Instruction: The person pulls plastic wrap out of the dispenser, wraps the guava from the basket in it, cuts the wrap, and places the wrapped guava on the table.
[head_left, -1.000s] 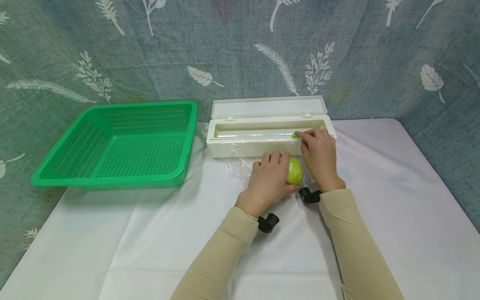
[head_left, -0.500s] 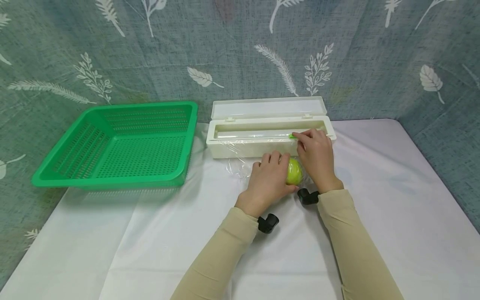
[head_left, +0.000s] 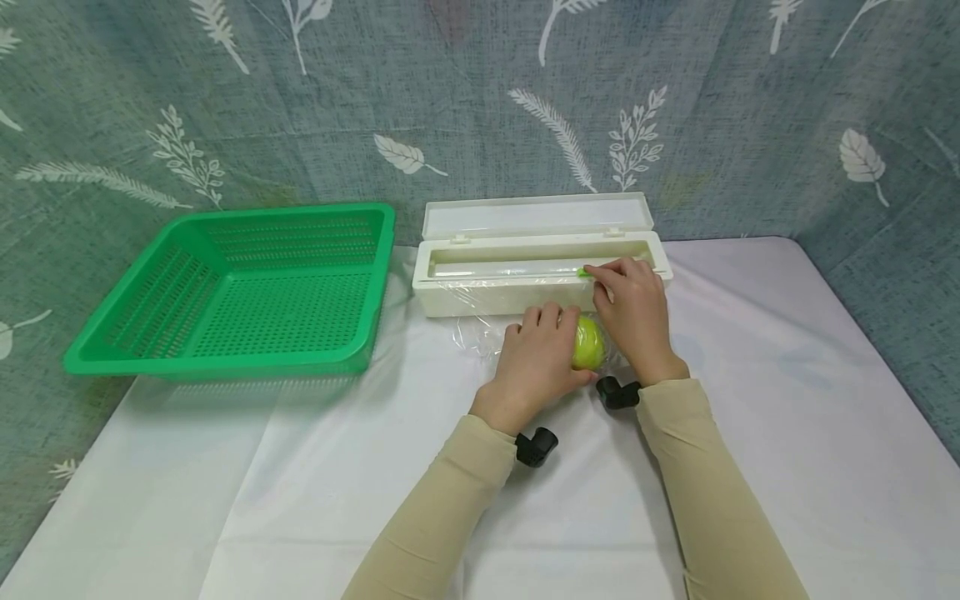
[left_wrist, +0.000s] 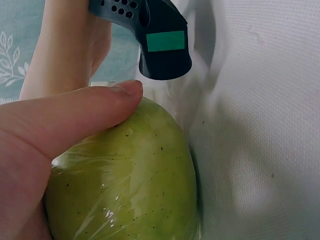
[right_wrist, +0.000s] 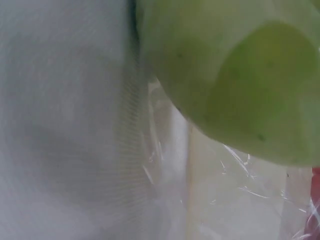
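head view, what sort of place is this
Probably a small staged tabletop workspace, though the wider room is out of view: a white-covered table, leaf-patterned fabric right behind it, and an open white box beside a green basket.

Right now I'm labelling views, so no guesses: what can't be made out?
Head: left side of the green fruit, behind the left hand.
Head: full shape of the green tab, behind the right hand.
Right wrist: the red patch, cut off by the right edge.
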